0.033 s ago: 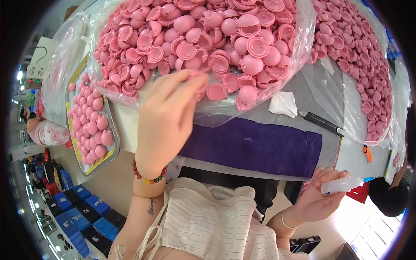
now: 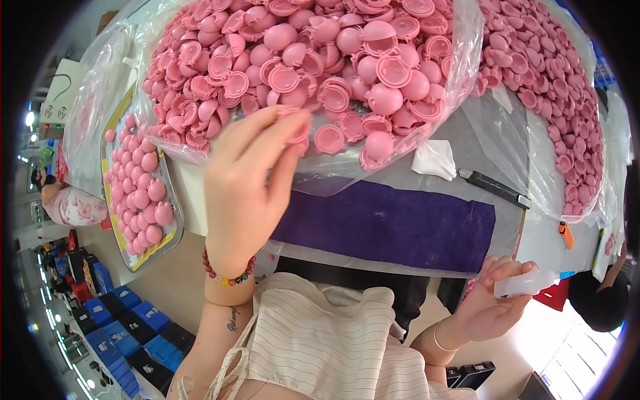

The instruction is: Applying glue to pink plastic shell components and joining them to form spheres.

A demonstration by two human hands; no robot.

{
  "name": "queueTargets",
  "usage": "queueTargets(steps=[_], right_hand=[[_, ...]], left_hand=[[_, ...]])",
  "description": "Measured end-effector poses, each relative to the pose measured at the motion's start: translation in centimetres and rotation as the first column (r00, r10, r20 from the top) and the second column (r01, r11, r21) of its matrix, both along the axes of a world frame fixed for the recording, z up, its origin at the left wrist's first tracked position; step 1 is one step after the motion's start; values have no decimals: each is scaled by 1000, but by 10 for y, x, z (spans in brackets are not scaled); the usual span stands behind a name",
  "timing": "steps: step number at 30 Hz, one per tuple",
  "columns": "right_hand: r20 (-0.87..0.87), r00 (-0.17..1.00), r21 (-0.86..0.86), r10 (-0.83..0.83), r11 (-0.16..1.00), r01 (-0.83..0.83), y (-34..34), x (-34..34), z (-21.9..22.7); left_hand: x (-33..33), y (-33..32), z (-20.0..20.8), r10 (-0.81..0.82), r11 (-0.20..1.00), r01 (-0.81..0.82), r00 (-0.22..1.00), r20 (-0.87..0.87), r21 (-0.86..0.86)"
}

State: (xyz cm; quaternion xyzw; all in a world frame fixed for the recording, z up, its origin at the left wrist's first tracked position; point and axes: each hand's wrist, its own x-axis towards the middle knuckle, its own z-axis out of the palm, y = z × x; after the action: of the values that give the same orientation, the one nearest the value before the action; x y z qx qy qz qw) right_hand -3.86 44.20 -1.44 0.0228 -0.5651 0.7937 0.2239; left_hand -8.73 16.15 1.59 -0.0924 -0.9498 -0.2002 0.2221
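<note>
Far out to the left of your left hand [image 2: 250, 190] sits a shallow metal tray with a yellow rim [image 2: 143, 257], filled with closed pink plastic balls [image 2: 143, 193]. Your left hand is raised over the near edge of the surface, fingers [image 2: 267, 143] drawn together and pinching a pink plastic half-shell [image 2: 297, 127] right at the mouth of the clear plastic bag [image 2: 470, 40]. That bag, just beyond your fingertips, is heaped with loose pink half-shells [image 2: 320, 60].

These shells look light, thin and stiff, and probably smooth enough to slip, so a pinch across the rim should hold better than a grip on the dome. Squeezed hard, one would likely flex or crack.

Below and to the right of that hand a purple cloth mat [image 2: 400, 223] lies on the surface under clear film. Past it are a crumpled white scrap [image 2: 433, 160] and a black utility knife [image 2: 493, 187].

Your right hand [image 2: 497, 303] hangs low, off the near edge of the surface, curled around a small pale translucent piece [image 2: 527, 283]. What that piece is I cannot tell. Beyond it, a second heap of pink shells [image 2: 567, 113] runs up the right side.

Your fingers hide most of the pinched shell, so I cannot tell whether it faces up or down. The top of the bag is cut off by the picture's rim.
</note>
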Motion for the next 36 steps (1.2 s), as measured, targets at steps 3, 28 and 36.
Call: queueTargets(steps=[3, 28, 36], right_hand=[[5, 1000, -7, -8, 1000, 8, -2, -2, 2], [36, 999, -150, -26, 988, 31, -12, 2, 1], [51, 997, -116, -66, 991, 71, -12, 6, -2]], left_hand=[[9, 14, 2, -104, 901, 130, 991, -87, 414], [91, 107, -133, -859, 512, 318, 157, 488, 798], [93, 116, -128, -722, 611, 613, 170, 671, 501]])
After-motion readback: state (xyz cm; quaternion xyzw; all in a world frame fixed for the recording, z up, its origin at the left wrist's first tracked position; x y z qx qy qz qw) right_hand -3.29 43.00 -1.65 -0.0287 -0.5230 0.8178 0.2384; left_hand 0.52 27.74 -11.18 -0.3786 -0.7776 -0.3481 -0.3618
